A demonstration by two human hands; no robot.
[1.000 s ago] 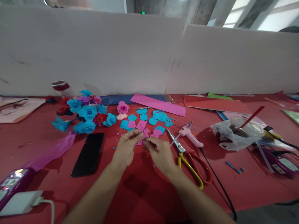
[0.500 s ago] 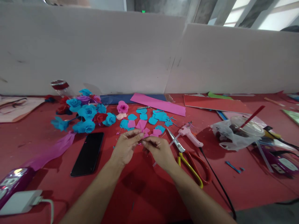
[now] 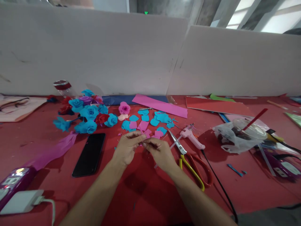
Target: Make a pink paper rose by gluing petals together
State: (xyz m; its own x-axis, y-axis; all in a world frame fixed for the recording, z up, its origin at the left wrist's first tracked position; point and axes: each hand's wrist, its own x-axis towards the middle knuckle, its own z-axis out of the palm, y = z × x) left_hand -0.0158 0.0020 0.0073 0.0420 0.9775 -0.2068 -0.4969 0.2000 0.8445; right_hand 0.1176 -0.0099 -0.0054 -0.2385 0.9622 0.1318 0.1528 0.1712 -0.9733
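Observation:
My left hand (image 3: 127, 147) and my right hand (image 3: 160, 153) meet fingertip to fingertip over the red table (image 3: 138, 201). Both are closed in a pinch; whatever lies between the fingers is too small and hidden to name. Just beyond them lie pink paper petals (image 3: 143, 126) and blue paper petals (image 3: 162, 117). A finished pink paper flower (image 3: 124, 108) stands behind the petals. To the right of my right hand rest scissors (image 3: 182, 152) with one yellow and one red handle, and a pink hot glue gun (image 3: 192, 138).
At left are a bunch of paper flowers (image 3: 88, 112), a black phone (image 3: 89, 155), a purple power strip (image 3: 18, 179) and a white charger (image 3: 22, 201). A bagged cup with a red straw (image 3: 249, 129) stands at right. White panels (image 3: 94, 53) close off the back.
The view has shifted very slightly. Both hands keep the same pinched pose, with only tiny finger movement.

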